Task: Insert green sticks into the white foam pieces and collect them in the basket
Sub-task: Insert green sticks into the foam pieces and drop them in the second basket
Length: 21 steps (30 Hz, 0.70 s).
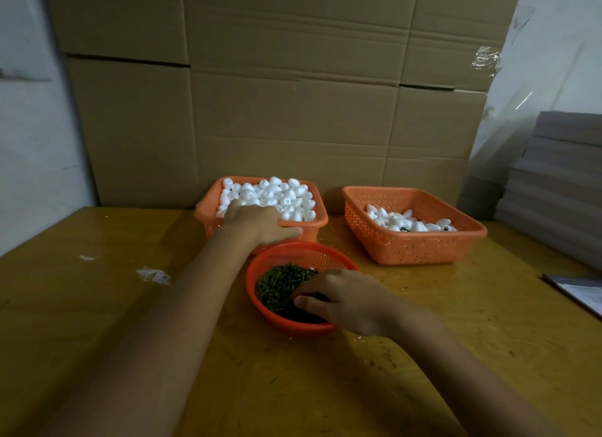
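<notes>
A square orange basket (317, 223) at the back left is heaped with white foam pieces (286, 195). My left hand (257, 223) is at its front rim, blurred, with its fingers curled round a white foam piece (294, 232). In front of it, a round orange bowl (294, 252) holds a pile of green sticks (281, 281). My right hand (342, 301) reaches into this bowl. Its thumb and fingers curl down and pinch into the sticks, with the fingertips in shadow. A second orange basket (413, 247) at the back right holds several foam pieces (407, 223), some showing green.
Everything stands on a yellow-brown table (97, 306) with white scraps (153, 275) at the left. Cardboard sheets (277, 94) form a wall behind the baskets. Grey stacked boards (560, 189) and a dark clipboard-like sheet (580, 290) lie at the right edge.
</notes>
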Motion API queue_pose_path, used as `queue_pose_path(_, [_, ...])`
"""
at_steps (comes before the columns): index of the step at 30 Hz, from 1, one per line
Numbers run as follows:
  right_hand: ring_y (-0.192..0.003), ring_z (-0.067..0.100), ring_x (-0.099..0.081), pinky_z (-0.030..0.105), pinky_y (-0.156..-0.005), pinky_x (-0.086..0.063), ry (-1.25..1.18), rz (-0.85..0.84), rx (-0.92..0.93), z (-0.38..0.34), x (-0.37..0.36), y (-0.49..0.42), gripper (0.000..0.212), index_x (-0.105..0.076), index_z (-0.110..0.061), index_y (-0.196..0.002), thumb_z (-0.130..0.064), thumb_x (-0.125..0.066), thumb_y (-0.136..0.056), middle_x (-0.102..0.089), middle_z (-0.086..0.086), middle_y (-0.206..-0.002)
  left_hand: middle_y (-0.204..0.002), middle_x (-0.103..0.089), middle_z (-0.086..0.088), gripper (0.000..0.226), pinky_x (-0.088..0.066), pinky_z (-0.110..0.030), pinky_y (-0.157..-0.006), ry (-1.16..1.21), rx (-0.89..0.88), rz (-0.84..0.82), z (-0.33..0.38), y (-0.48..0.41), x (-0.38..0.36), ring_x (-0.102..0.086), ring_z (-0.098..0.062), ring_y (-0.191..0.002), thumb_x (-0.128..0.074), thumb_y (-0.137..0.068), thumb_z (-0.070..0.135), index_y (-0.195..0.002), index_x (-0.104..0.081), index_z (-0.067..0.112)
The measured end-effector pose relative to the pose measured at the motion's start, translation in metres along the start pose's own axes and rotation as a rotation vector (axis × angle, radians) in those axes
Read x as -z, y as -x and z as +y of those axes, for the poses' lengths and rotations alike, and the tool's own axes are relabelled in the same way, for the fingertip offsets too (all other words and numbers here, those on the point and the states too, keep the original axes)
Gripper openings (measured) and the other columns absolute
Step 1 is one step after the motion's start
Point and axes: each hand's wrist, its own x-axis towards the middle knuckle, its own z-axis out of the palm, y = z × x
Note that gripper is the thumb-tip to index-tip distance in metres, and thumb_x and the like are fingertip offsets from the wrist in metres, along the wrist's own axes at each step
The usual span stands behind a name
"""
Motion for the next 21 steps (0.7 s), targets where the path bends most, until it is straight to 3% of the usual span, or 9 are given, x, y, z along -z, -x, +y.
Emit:
queue_pose_path(4, [-0.122,0.018,-0.061,0.047,-0.098,-0.052,-0.005,0.005,0.004,0.000,0.000,0.002,0.042,-0.062,-0.034,-0.139,-0.051,-0.039,-0.109,-0.066,-0.004,-0.135,-0.173,-0.019,-0.016,0.103,-0.007,-0.059,-0.128,0.103,0.033,-0.143,-0.004,-0.011,0.008,-0.012,-0.042,-0.159,-0.049,-0.078,0.093,-0.156,-0.044,0.026])
queue_pose_path(9, [-0.123,0.019,-0.060,0.048,-0.098,-0.052,-0.005,0.007,-0.008,0.002,-0.002,0.000,0.042,-0.061,-0.035,-0.139,-0.053,-0.038,-0.109,-0.065,-0.004,-0.137,-0.154,-0.052,-0.009,0.092,-0.041,-0.050,-0.114,0.155,0.015,-0.200,-0.003,-0.015,0.006,-0.053,-0.033,-0.134,-0.060,-0.083,0.083,-0.148,-0.054,0.019])
queue_pose_path(13, [-0.121,0.019,-0.061,0.047,-0.096,-0.052,-0.008,0.010,-0.015,0.001,-0.002,0.000,0.042,-0.062,-0.034,-0.139,-0.052,-0.039,-0.109,-0.067,-0.004,-0.135,-0.155,-0.050,-0.011,0.097,-0.043,-0.039,-0.100,0.205,0.043,-0.237,0.001,-0.014,0.007,-0.054,-0.031,-0.132,-0.060,-0.087,0.079,-0.154,-0.043,0.011])
queue_pose_path(18, [-0.120,0.019,-0.062,0.046,-0.095,-0.053,-0.008,0.013,-0.014,0.001,-0.002,0.000,0.041,-0.063,-0.034,-0.137,-0.051,-0.039,-0.109,-0.067,-0.004,-0.134,-0.162,-0.042,-0.013,0.096,-0.044,-0.044,-0.109,0.223,0.059,-0.237,0.003,-0.013,0.011,-0.051,-0.034,-0.137,-0.062,-0.088,0.075,-0.158,-0.038,0.013])
queue_pose_path(21, [-0.118,0.019,-0.062,0.047,-0.095,-0.053,-0.006,0.014,-0.016,0.001,-0.002,0.000,0.041,-0.063,-0.034,-0.137,-0.051,-0.039,-0.109,-0.068,-0.004,-0.131,-0.158,-0.046,-0.012,0.089,-0.043,-0.037,-0.094,0.239,0.075,-0.243,0.007,-0.012,0.013,-0.054,-0.031,-0.132,-0.065,-0.090,0.070,-0.154,-0.044,0.013])
